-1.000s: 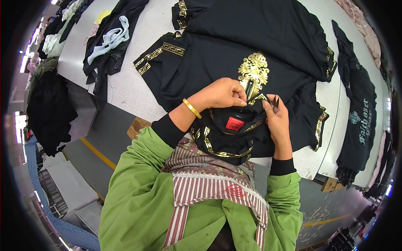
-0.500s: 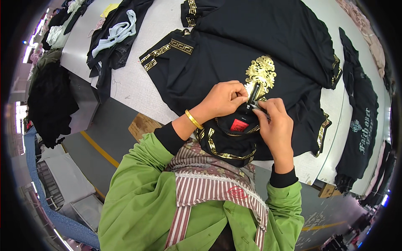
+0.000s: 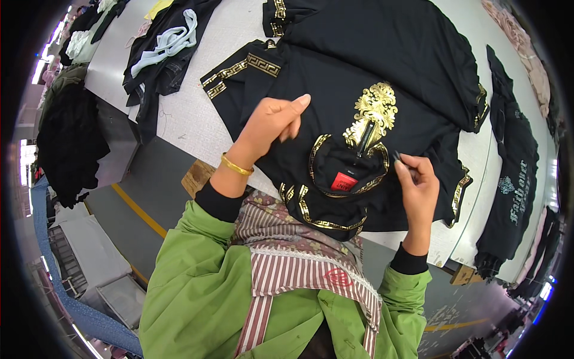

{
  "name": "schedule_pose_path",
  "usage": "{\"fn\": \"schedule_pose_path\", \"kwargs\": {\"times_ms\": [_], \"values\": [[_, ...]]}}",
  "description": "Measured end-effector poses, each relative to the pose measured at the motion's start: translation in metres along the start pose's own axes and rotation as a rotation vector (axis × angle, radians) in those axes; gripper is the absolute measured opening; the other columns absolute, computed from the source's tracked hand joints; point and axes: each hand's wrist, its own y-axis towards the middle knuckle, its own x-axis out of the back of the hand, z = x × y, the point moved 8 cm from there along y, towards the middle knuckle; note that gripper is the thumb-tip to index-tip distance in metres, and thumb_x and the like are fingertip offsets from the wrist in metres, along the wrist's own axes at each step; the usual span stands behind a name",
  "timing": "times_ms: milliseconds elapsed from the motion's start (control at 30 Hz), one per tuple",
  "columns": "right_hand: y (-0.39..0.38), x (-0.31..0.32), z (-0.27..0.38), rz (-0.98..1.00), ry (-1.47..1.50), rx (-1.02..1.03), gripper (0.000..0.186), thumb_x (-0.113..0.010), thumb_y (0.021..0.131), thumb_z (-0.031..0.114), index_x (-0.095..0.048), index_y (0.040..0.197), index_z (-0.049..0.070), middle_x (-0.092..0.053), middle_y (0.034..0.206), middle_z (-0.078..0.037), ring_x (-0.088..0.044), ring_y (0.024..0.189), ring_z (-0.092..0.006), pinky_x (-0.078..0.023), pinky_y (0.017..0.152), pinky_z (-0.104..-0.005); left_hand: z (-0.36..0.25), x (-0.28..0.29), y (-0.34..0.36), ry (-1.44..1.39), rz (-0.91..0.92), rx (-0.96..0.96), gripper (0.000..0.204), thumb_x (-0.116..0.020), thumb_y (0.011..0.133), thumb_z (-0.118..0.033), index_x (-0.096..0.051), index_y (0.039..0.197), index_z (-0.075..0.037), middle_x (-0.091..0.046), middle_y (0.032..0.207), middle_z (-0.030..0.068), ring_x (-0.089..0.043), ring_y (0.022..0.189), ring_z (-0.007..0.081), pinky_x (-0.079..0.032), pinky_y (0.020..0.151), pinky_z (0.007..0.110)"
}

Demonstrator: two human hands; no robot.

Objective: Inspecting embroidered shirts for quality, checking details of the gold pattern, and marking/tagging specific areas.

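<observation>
A black shirt (image 3: 323, 78) with gold key-pattern trim lies spread in front of me. Its neckline (image 3: 315, 160) gapes round a red label (image 3: 344, 182), and below the gold print (image 3: 376, 103) runs a short dark placket (image 3: 365, 137). My left hand (image 3: 270, 124) hovers over the shirt left of the neckline. Its thumb and fingertips are pressed together; anything between them is too small to see. Right of the neckline, my right hand (image 3: 420, 182) is closed round a small tool like thread snips (image 3: 396, 156), mostly hidden by the fingers, its dark tip showing.
The pale table (image 3: 185, 113) carries dark clothes with a light blue strip (image 3: 168, 45) at the left. At the right lies a black garment with pale lettering (image 3: 513, 179). Black cloth (image 3: 70, 143) hangs off a table further left. A wooden block (image 3: 197, 178) shows at the table's near edge.
Both hands were together at the placket and have parted. My left hand moved left and away from the collar; my right hand moved right with the small tool. The neckline now lies more open.
</observation>
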Motion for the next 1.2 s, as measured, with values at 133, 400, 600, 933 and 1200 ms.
{"fn": "schedule_pose_path", "kwargs": {"times_ms": [133,400,600,933,1200], "values": [[0.000,0.007,-0.020,0.051,0.253,-0.292,0.013,-0.079,0.098,0.006,-0.076,0.108,-0.002,-0.069,0.091,-0.001,-0.056,0.072,-0.0104,-0.047,0.067,-0.0242,-0.020,-0.011,-0.004,0.271,-0.166,-0.152,0.020,-0.073,0.105,-0.018,-0.072,0.091,-0.004,-0.063,0.074,0.0020,-0.048,0.063,0.0080,-0.041,0.062,0.024],[-0.001,-0.007,-0.028,-0.017,0.090,-0.221,0.016,-0.076,0.103,0.010,-0.074,0.116,0.000,-0.063,0.080,0.002,-0.047,0.065,-0.0036,-0.036,0.058,-0.0187,-0.014,-0.057,-0.017,0.666,-0.191,-0.270,0.019,-0.081,0.094,-0.009,-0.072,0.110,-0.003,-0.066,0.091,0.0009,-0.054,0.074,0.0119,-0.045,0.069,0.026],[-0.027,-0.026,-0.039,0.211,0.515,-0.597,0.012,-0.071,0.108,0.012,-0.070,0.114,0.002,-0.055,0.073,0.005,-0.036,0.056,-0.0006,-0.026,0.050,-0.0186,-0.005,-0.057,-0.044,0.506,-0.016,-0.026,0.030,-0.082,0.091,-0.004,-0.073,0.119,-0.003,-0.068,0.102,0.0031,-0.059,0.086,0.0130,-0.049,0.077,0.027],[-0.065,-0.031,-0.017,0.291,0.878,-0.653,0.009,-0.065,0.112,0.014,-0.067,0.110,0.005,-0.047,0.069,0.007,-0.027,0.050,-0.0002,-0.019,0.045,-0.0202,-0.006,-0.055,-0.085,0.154,-0.033,-0.122,0.043,-0.075,0.096,0.004,-0.069,0.138,-0.002,-0.071,0.111,0.0046,-0.062,0.092,0.0104,-0.050,0.086,0.024],[-0.081,-0.035,-0.024,0.260,0.838,-0.677,0.011,-0.065,0.113,0.014,-0.068,0.112,0.003,-0.050,0.072,0.006,-0.030,0.053,-0.0007,-0.022,0.047,-0.0199,0.024,-0.051,-0.093,-0.106,-0.016,0.067,0.041,-0.069,0.103,0.004,-0.064,0.144,0.000,-0.072,0.114,0.0046,-0.064,0.099,0.0076,-0.049,0.089,0.020]]}}
